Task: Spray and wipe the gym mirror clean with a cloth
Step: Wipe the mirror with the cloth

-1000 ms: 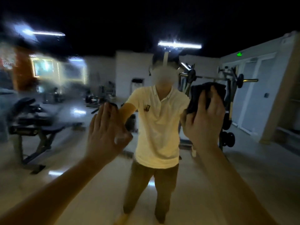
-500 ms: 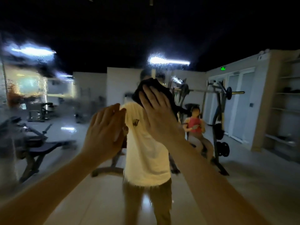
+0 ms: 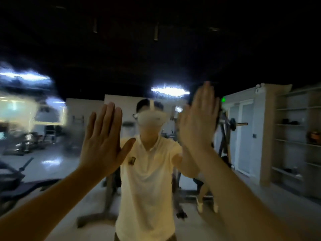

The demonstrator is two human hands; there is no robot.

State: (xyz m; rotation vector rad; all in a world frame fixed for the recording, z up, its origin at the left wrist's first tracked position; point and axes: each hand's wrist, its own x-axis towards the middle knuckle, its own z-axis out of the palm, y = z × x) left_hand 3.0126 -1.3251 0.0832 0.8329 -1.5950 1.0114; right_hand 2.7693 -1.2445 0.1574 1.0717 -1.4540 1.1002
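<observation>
The gym mirror (image 3: 156, 49) fills the whole view and reflects me in a cream polo shirt. A smeared, wet-looking patch (image 3: 33, 117) blurs its left side. My left hand (image 3: 102, 141) lies flat on the glass with fingers straight, holding nothing. Higher and to the right, my right hand (image 3: 198, 122) presses flat on the glass over the dark cloth (image 3: 219, 108). The palm hides almost all of the cloth. Only a dark sliver shows at the hand's right edge. No spray bottle is in view.
The mirror reflects a weight bench (image 3: 15, 185) at the left, a barbell rack (image 3: 229, 126) right of my right hand, and open shelves (image 3: 295, 136) at the far right. A seated person's legs (image 3: 205, 197) show behind my reflection.
My right hand has swept the cloth from the centre of the glass up and to the right. My left hand has risen a little. The view has tilted upward.
</observation>
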